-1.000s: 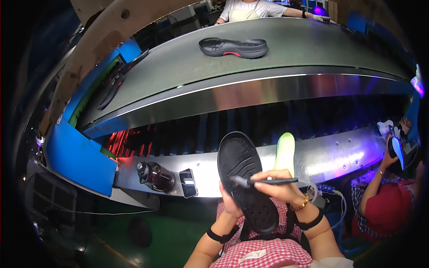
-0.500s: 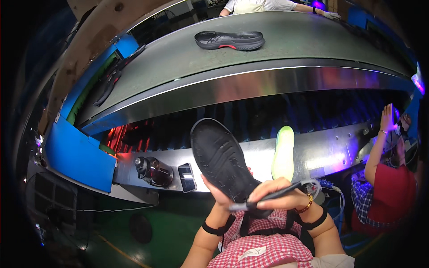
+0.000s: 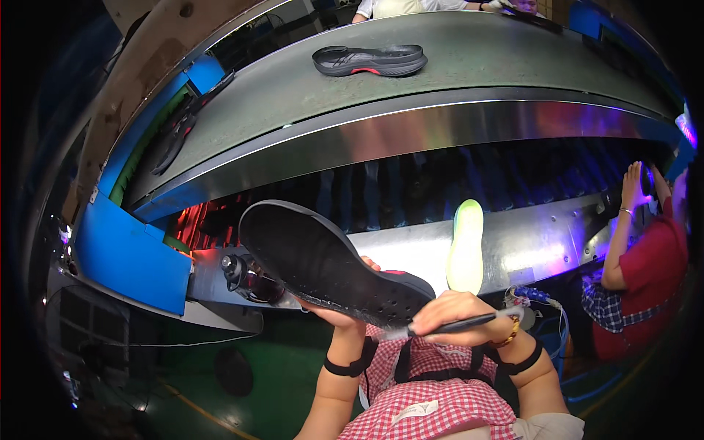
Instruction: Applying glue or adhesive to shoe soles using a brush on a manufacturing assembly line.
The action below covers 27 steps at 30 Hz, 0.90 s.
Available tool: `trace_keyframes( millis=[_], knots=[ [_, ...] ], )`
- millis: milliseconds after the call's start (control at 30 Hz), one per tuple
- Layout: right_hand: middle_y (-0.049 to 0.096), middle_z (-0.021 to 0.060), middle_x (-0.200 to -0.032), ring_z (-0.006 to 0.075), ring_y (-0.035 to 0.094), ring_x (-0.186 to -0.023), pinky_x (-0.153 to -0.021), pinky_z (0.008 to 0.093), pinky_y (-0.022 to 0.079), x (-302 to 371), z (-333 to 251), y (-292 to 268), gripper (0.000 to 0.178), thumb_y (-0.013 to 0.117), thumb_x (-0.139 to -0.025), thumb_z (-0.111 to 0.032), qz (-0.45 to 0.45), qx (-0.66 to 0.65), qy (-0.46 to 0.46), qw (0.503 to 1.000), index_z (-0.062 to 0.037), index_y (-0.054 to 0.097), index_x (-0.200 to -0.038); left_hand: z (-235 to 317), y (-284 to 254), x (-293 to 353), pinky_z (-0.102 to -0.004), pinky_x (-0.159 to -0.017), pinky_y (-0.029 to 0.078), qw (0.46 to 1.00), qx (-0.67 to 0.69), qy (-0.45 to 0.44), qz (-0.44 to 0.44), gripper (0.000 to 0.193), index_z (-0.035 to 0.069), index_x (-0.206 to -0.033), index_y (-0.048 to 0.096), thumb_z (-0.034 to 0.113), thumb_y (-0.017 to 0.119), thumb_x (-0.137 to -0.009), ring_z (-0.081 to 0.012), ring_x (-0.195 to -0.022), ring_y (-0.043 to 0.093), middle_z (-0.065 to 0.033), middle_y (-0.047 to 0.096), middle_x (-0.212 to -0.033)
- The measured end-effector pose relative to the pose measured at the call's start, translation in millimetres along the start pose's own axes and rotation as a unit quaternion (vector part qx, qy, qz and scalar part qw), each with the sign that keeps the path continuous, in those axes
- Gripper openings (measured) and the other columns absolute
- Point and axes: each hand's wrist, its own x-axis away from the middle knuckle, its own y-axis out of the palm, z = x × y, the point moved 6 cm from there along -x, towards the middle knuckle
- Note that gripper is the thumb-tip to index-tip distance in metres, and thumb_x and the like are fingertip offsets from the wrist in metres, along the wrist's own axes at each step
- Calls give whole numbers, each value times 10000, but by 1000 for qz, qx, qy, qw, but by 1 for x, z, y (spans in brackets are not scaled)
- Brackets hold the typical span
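My left hand (image 3: 336, 314) holds a black shoe sole (image 3: 323, 268) from below and along its near side, with fingertips showing past its far edge. The sole is tilted, its broad end up to the left and its narrower end beside my right hand. A bit of red shows on its far side wall. My right hand (image 3: 458, 317) is closed around a slim black-handled brush (image 3: 462, 323). The brush's pale tip (image 3: 393, 334) is at the sole's near edge. Past my right hand, a yellow-green insole-shaped piece (image 3: 465, 249) lies on the metal ledge.
A dark bottle (image 3: 255, 281) stands on the metal ledge (image 3: 521, 246), partly behind the sole. Beyond runs a conveyor belt (image 3: 271, 95) carrying a black-and-red sole (image 3: 369, 61) and more at its left end. A co-worker in red (image 3: 649, 271) works at right; another person stands across the belt.
My left hand has turned the sole, swinging its broad end left and lower, so it covers the phone and part of the bottle. The brush has shifted slightly along with my right hand.
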Motion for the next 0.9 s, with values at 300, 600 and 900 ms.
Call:
trace_keyframes(
  millis=[300,600,900],
  knots=[
    [705,150,-986,279,669,-970,-887,371,520,9,-5,-2,206,727,-771,-2,-3,-84,1,996,5,704,-975,20,11,-4,-486,-786,523,997,-43,39,46,1030,13,-1257,499,876,240,-758,-378,-850,612,-265,609,-980],
    [703,151,-1001,251,677,-941,-868,343,532,16,9,-3,214,720,-784,-9,-10,-86,40,995,0,703,-998,19,14,-4,-497,-805,521,998,-58,9,25,1070,17,-1304,466,894,223,-741,-391,-893,611,-276,601,-1041],
    [705,159,-994,269,671,-959,-882,353,520,18,14,-4,243,740,-758,-6,14,-140,68,988,14,707,-998,22,15,-5,-532,-870,497,997,-69,-2,40,1056,26,-1333,447,880,208,-759,-400,-930,608,-262,588,-1112]
  ],
)
